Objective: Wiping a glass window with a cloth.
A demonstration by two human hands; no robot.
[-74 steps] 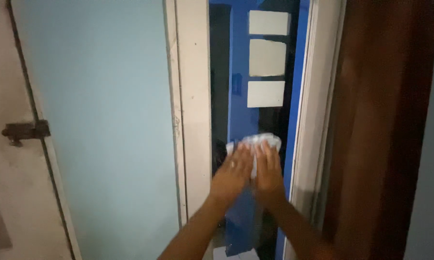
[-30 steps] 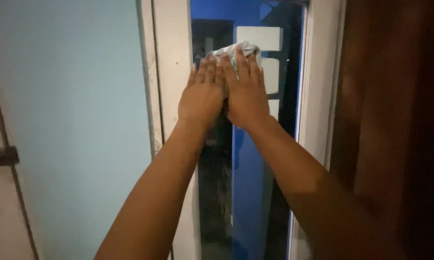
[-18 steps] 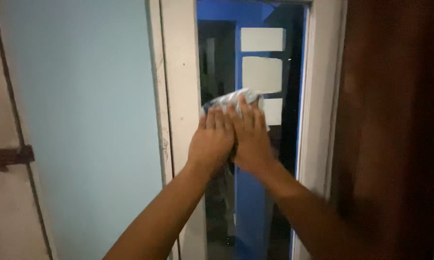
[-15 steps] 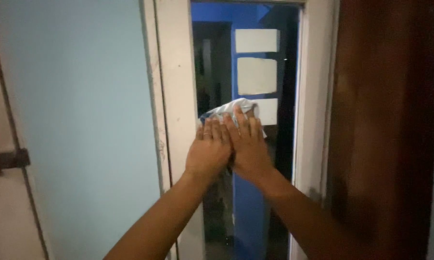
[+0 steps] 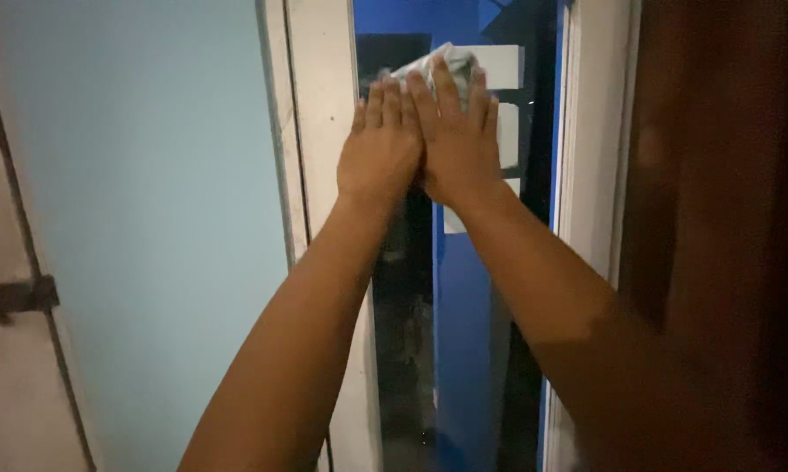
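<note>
Both hands lie flat, side by side, against the narrow vertical glass pane [image 5: 464, 288] near its top edge, evidently to press a crumpled whitish cloth [image 5: 439, 63] onto the surface. Left hand [image 5: 380, 150]: fingers extended and together, not gripping. Right hand [image 5: 457, 144]: fingers extended, slightly spread, pinning the cloth. The cloth sits beneath the right fingertips, bunching out just above them. The white-painted frame [image 5: 324, 114] adjoins the left hand; a rusty latch [image 5: 14, 297] sits at the far left.
</note>
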